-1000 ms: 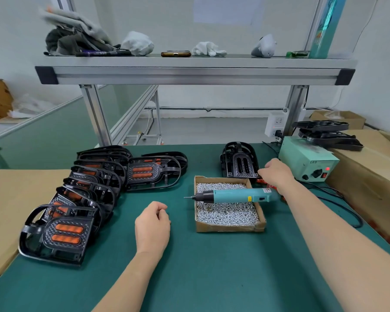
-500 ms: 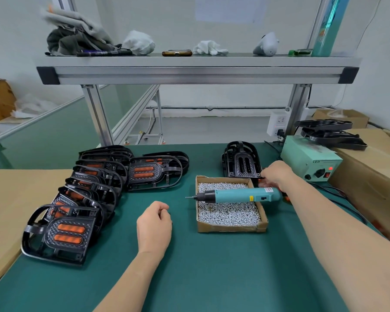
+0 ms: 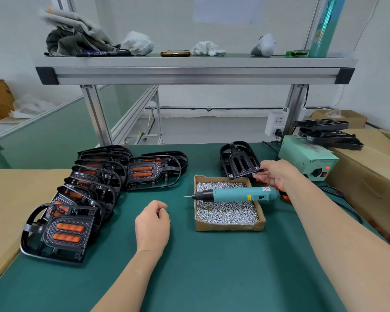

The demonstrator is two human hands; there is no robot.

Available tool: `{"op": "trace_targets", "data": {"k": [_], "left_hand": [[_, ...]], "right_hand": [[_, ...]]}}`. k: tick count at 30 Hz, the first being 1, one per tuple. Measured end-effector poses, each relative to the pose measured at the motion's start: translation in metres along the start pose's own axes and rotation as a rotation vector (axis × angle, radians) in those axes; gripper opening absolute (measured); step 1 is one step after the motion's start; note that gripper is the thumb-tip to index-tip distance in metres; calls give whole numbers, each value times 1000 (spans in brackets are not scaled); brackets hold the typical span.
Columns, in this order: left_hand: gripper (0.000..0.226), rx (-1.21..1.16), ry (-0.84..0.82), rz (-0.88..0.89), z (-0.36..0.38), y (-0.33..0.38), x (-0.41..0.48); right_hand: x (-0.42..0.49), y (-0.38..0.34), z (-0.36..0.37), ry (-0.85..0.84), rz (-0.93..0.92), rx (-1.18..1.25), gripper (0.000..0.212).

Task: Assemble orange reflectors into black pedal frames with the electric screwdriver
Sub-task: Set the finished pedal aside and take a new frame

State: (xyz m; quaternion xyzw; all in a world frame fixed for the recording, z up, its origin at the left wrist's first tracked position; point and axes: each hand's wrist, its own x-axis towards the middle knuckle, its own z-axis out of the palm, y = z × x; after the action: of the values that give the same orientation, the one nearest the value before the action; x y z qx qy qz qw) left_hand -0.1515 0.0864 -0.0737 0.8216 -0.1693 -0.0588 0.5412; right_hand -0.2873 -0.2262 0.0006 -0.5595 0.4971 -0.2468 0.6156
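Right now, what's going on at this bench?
A person is assembling pedals. Their right hand reaches to the empty black pedal frame behind the cardboard box of screws, fingers at its near corner; a firm grip is not clear. The electric screwdriver lies unused across that box. The left hand rests loosely curled on the green mat. Finished pedals with orange reflectors are lined up on the left.

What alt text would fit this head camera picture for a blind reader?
A person's right hand reaches an empty black pedal frame behind a box of screws, across which a teal electric screwdriver lies. The left hand rests loosely curled on the green mat, beside finished pedals with orange reflectors.
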Motion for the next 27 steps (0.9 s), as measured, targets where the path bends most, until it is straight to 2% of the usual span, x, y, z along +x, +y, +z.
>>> {"op": "trace_targets", "data": {"k": [15, 20, 27], "left_hand": [[31, -43, 1, -5, -2, 2, 0], [16, -116, 3, 14, -5, 2, -1], [23, -229, 5, 22, -7, 2, -7]], "right_hand": [[-44, -6, 0, -136, -166, 383, 8], [-90, 12, 5, -237, -199, 466, 17], [-133, 46, 33, -331, -170, 640, 18]]}}
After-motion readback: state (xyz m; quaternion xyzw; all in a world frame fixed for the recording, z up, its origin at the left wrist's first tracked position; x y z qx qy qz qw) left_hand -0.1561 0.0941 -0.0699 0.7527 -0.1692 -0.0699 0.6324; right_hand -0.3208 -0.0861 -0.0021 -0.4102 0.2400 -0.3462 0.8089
